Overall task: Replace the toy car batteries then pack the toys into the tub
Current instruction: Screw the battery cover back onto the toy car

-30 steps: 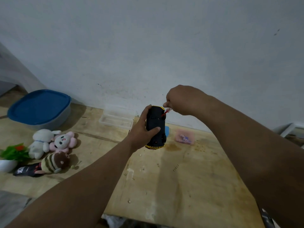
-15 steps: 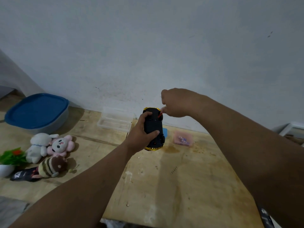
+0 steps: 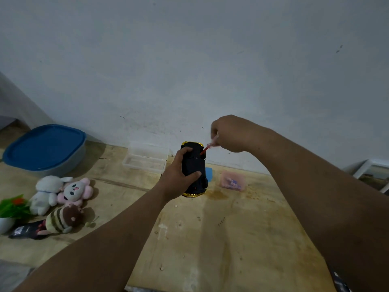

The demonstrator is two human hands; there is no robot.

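Observation:
My left hand grips a black and yellow toy car, held upside down above the wooden table with its black underside facing me. My right hand pinches a small red-handled screwdriver, whose tip touches the car's underside near the far end. A grey tub with a blue lid sits at the far left by the wall. Three plush toys lie on the left: a white one, a pink one and a striped brown one.
A clear plastic box lies by the wall behind the car. A pink translucent container and a blue piece rest on the table to the right. A small potted plant and a black packet are at the left edge.
The right hand has lifted slightly, so the red screwdriver now shows between it and the car. The left hand keeps its hold on the car.

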